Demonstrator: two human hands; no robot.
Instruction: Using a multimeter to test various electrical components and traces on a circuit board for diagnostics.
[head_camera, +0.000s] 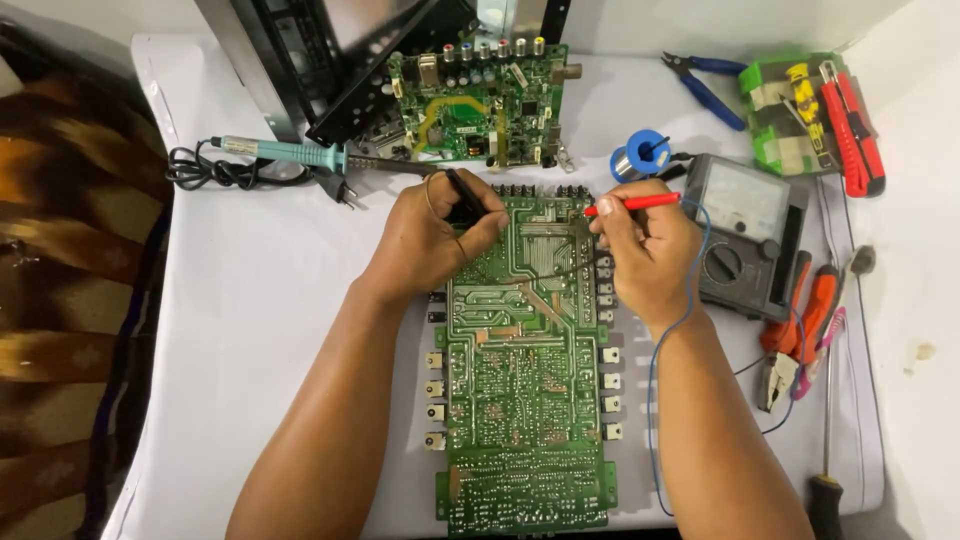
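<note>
Green rectangular circuit board (525, 400), solder side up with pale traces, lies flat on the white table (270, 330) right in front of me, its long side running away from me between my forearms. It looks stiff and light but fragile, I judge, so I would lift it only by its bare edges, clear of the small white-tabbed components along both sides. My left hand (425, 240) rests on the board's upper left corner, fingers closed around a slim black test probe (465, 198) whose tip points down at the board. My right hand (645, 245) sits at the upper right corner, pinched on a thin red test probe (633, 204), held nearly level, with its blue lead (655, 400) trailing back beside my forearm. Just beyond my right hand stands a grey analogue multimeter (745, 235), with orange-handled pliers (795, 335) and a long screwdriver (828, 440) to its side. Farther off lie a blue spool of solder wire (645, 155), a teal-handled soldering iron (285, 152) with its coiled black cord, and a second smaller green circuit board (480, 100) carrying coloured sockets. At the far right corner are blue-handled cutters (705, 85) and a green tool holder (795, 110).
</note>
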